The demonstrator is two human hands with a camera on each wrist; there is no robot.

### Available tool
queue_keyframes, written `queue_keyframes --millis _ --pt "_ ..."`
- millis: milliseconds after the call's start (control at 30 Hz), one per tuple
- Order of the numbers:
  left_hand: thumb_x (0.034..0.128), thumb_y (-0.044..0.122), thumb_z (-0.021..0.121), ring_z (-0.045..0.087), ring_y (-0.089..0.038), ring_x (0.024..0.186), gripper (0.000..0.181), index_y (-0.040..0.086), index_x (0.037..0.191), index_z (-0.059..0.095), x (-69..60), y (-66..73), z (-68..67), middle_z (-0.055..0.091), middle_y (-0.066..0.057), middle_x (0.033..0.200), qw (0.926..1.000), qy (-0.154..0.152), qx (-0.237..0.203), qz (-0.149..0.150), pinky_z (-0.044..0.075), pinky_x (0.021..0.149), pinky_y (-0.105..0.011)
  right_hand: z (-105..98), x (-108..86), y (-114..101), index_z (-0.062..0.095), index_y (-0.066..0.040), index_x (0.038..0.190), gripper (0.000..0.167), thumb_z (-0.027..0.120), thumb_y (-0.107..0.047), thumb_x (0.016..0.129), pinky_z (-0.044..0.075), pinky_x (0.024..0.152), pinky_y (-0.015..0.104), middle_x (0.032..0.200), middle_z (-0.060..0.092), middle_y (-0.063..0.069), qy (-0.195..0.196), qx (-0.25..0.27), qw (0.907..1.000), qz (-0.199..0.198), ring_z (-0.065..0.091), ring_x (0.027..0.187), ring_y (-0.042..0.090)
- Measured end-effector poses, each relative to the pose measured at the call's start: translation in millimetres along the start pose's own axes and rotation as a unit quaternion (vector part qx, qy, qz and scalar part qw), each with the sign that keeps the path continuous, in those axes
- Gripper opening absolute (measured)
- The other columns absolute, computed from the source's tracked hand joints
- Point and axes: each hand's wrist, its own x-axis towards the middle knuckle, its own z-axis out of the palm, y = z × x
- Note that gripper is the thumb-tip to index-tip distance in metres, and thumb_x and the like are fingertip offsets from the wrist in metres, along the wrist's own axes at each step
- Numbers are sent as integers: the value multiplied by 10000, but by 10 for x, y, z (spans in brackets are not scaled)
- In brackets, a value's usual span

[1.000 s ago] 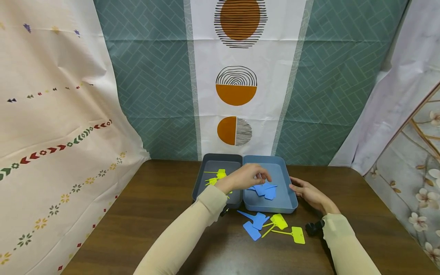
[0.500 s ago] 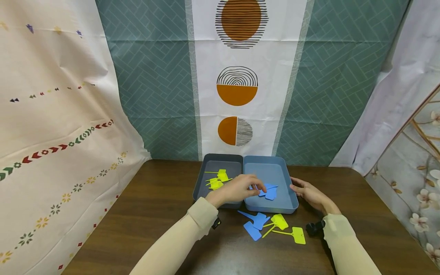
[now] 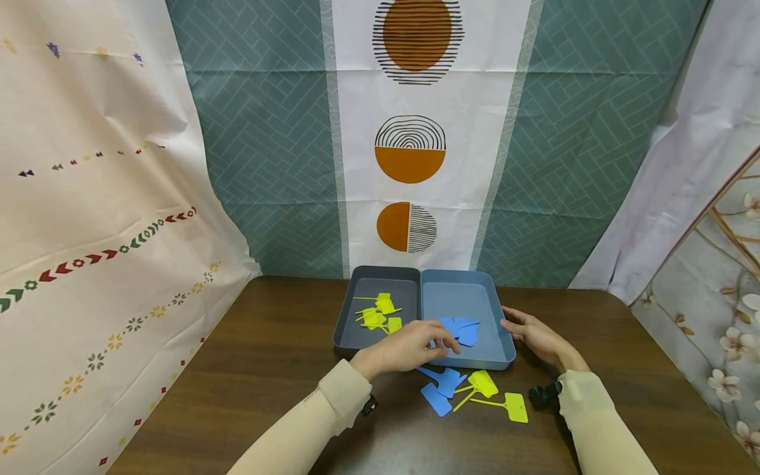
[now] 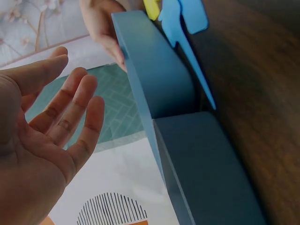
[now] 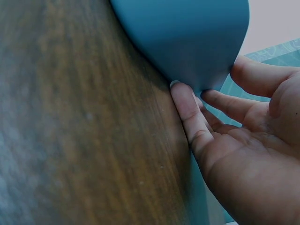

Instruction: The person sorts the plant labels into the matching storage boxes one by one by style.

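Observation:
My left hand (image 3: 410,344) hovers above the front left part of the blue tray (image 3: 466,293), fingers loosely bent and nothing between them; the left wrist view shows the same hand (image 4: 51,122) beside the tray walls. Against the blue tray's right wall rest the fingers of my right hand (image 3: 540,335), seen close up (image 5: 248,131) touching the tray's corner (image 5: 187,42). Blue tags (image 3: 468,335) lie inside that tray. In the dark grey tray (image 3: 362,285) are several yellow tags (image 3: 384,303).
On the brown table (image 3: 267,356), in front of the blue tray, lie blue tags (image 3: 436,399) and yellow tags (image 3: 515,407). The two trays stand side by side. Behind the table hangs a patterned curtain (image 3: 279,165), with a cream cloth (image 3: 119,264) on the left.
My left hand has moved from over the blue tags in the tray toward the tray's front left, uncovering more of the yellow tags. My right hand stays at the tray's right wall.

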Motion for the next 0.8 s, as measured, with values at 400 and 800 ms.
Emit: queue_keyframes --millis 400,800 --pt "1046 122 647 568 -4 920 192 161 1195 762 -108 -21 117 662 59 1160 9999 -58 113 10 496 804 -140 -1 -1 10 46 40 1645 728 460 -268 1132 241 1214 613 1689 67 314 -9 -43 10000 1 255 1516 485" --pt "1007 142 712 614 -33 996 195 182 1192 758 -249 -73 217 659 46 1134 9977 -657 182 16 496 850 -143 -9 -10 -1 46 41 1644 727 458 -269 1133 244 1212 616 1689 58 315 -28 -56 10000 -61 245 1517 489"
